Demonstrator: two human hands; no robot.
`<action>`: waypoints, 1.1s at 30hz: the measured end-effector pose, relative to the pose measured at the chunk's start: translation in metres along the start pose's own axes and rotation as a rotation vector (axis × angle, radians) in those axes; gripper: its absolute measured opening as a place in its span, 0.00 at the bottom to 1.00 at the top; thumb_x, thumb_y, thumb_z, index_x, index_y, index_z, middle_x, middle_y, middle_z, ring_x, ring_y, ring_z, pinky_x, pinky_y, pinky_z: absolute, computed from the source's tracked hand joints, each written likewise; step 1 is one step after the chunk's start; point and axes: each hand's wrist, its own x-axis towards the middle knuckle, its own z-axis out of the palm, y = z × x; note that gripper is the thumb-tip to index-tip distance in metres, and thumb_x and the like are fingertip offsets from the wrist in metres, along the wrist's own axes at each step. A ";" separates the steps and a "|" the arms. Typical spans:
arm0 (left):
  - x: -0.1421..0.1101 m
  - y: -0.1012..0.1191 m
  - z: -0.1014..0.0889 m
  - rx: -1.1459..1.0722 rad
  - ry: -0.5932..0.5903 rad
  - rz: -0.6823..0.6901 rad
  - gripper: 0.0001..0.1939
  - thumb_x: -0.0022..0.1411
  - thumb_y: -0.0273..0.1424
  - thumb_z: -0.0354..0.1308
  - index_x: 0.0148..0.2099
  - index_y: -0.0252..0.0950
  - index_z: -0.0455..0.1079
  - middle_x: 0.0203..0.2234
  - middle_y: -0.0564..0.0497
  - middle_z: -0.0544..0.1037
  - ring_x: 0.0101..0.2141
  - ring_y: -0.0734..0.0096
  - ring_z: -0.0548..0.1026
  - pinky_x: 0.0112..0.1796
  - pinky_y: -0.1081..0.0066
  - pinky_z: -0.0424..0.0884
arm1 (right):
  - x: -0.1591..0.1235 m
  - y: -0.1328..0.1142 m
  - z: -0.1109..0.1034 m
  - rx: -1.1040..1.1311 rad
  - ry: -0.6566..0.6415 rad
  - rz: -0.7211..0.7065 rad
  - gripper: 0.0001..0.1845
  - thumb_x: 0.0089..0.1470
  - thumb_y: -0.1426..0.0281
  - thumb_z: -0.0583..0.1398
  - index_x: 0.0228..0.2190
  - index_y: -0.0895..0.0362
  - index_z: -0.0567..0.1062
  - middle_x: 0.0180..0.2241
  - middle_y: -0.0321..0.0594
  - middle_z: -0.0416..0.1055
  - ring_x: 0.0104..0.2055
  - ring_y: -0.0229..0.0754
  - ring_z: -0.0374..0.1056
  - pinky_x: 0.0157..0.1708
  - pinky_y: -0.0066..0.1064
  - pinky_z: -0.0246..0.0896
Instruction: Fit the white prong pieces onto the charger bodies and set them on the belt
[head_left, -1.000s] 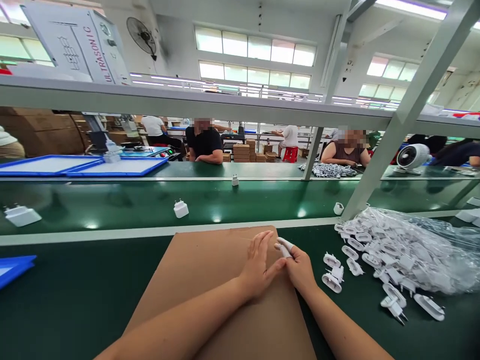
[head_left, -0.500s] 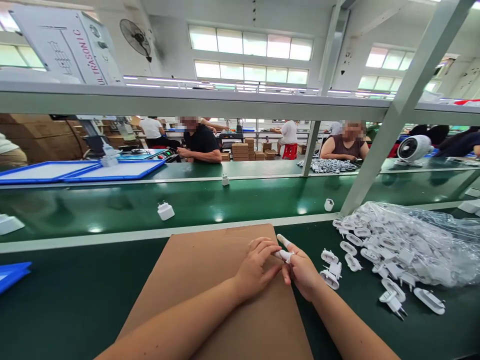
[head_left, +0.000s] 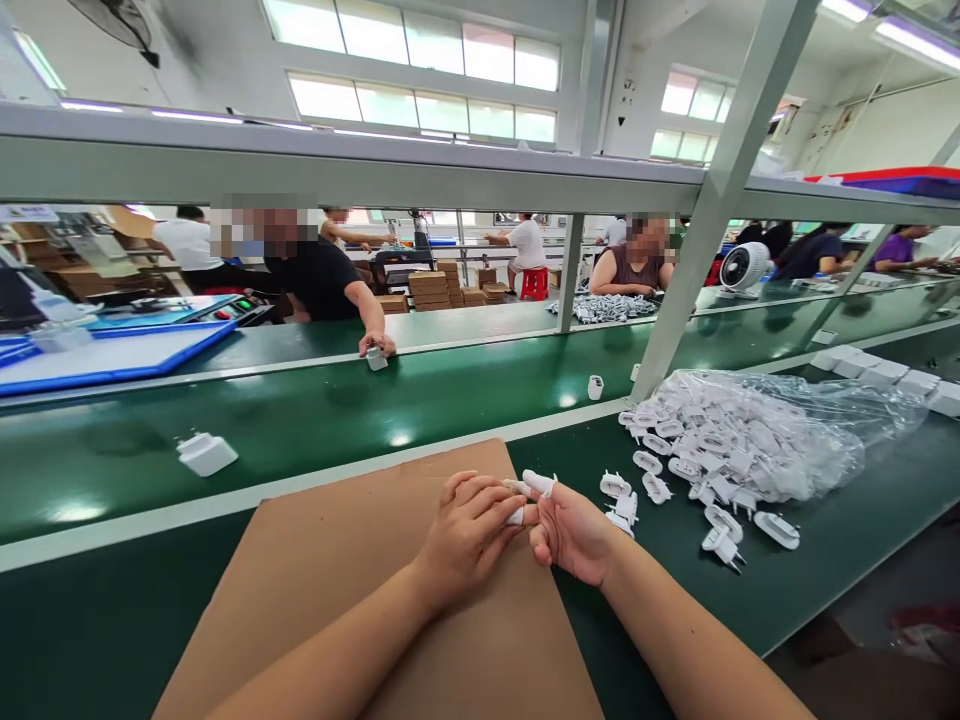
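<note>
My left hand (head_left: 466,530) is closed around a finger of my right hand, over the sheet of brown cardboard (head_left: 352,590). White wrapping (head_left: 516,516) shows on that finger, between the left fingertips. My right hand (head_left: 577,535) holds nothing visible; its thumb, with a white finger wrap (head_left: 538,483), is stretched out, and its lower fingers are partly curled. Just right of it lie a few loose white plug casings (head_left: 621,508). Farther right, a heap of similar white plug parts (head_left: 720,430) spills from a clear plastic bag (head_left: 847,405).
A green conveyor (head_left: 465,405) runs across beyond the cardboard, carrying a white charger (head_left: 208,454) and another small white piece (head_left: 595,387). A slanted metal post (head_left: 694,270) stands behind the heap. Across the belt, a co-worker's hand (head_left: 377,346) grips a white charger.
The view has turned to the right, so the surroundings sit farther left. The co-worker in black has reached out and taken hold of a charger. My hands stay joined at the wrapped finger.
</note>
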 end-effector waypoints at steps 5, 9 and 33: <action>0.000 0.002 0.000 0.030 0.031 -0.035 0.12 0.72 0.27 0.57 0.55 0.41 0.73 0.44 0.50 0.82 0.46 0.61 0.75 0.55 0.55 0.59 | -0.001 -0.002 0.003 -0.047 0.094 -0.019 0.21 0.75 0.62 0.41 0.46 0.60 0.69 0.25 0.35 0.74 0.15 0.31 0.68 0.14 0.19 0.56; -0.002 0.000 0.002 0.025 0.015 0.066 0.15 0.72 0.28 0.58 0.60 0.40 0.70 0.47 0.48 0.82 0.48 0.61 0.75 0.55 0.56 0.60 | 0.000 -0.002 0.001 -0.008 0.079 0.010 0.23 0.75 0.58 0.43 0.45 0.60 0.70 0.20 0.30 0.69 0.15 0.32 0.69 0.14 0.19 0.56; -0.023 -0.025 0.019 -0.034 -0.110 -0.420 0.12 0.69 0.37 0.55 0.49 0.44 0.77 0.52 0.46 0.78 0.54 0.52 0.74 0.55 0.48 0.70 | -0.003 -0.045 -0.074 -1.288 1.485 -0.219 0.35 0.58 0.59 0.59 0.61 0.65 0.66 0.67 0.61 0.55 0.73 0.71 0.38 0.70 0.58 0.31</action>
